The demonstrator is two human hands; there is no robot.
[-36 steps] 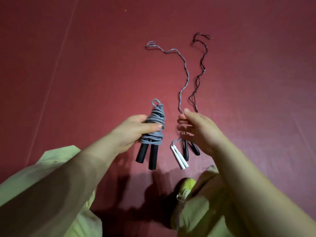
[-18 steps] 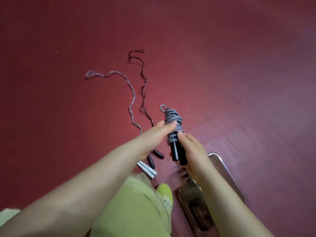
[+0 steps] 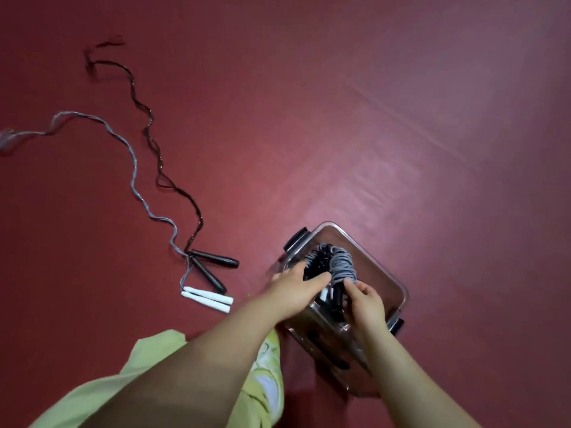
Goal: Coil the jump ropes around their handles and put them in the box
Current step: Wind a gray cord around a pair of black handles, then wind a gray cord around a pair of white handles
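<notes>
Now coiled grey rope (image 3: pixel 343 264) over box (image 3: pixel 375 264), moved from floor side; right hand (image 3: pixel 366 301) grasping it, left hand (image 3: pixel 298 287) relaxed, steadying. Two ropes (image 3: pixel 160 168) left of box uncoiled.

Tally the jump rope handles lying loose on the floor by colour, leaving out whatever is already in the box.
Black handles on the floor: 2
White handles on the floor: 2
Total: 4
</notes>
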